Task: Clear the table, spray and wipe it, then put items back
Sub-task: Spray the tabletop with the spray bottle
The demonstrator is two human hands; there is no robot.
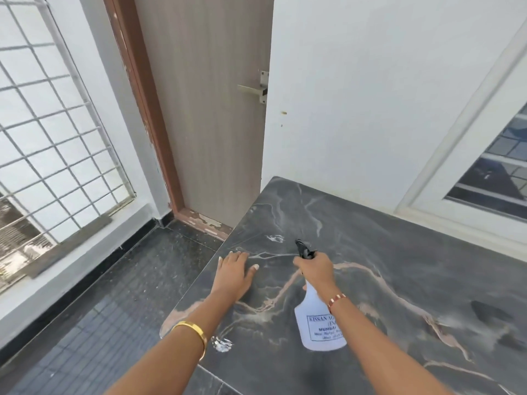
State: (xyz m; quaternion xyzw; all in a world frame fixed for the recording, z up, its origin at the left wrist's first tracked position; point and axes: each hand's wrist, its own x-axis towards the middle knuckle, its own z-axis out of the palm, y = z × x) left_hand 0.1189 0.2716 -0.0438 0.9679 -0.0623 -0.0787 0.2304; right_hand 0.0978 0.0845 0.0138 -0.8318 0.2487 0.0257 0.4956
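Right now the right hand [315, 267] is gripping the neck of a white spray bottle [319, 323], fingers curled round the black trigger head [304, 249], nozzle pointing away from the person toward the far part of the table [399, 238]. Bottle is being held tilted, its labelled body hanging nearer the person than the hand; whether its base is touching the table, cannot tell. Left hand [233, 273] is lying flat, fingers straight and a little spread, palm pressing on the table just beside the table's left edge, holding nothing. It is sitting left of the bottle, apart from it. Table top is showing dark grey marble with pale pink and white veins. Small wet patches are glinting on the table: one [275, 238] beyond the left hand, one [222, 344] near the table's near-left corner by the left forearm. Gold bangle [194, 333] is sitting on the left wrist, a red-and-white band [336, 300] on the right wrist. Beyond the table's far-left corner a wooden door [205, 109] with a metal handle [252, 91] is standing shut. Left of the table, a grilled window [51, 138]; right of it, a white-framed window [490, 172].
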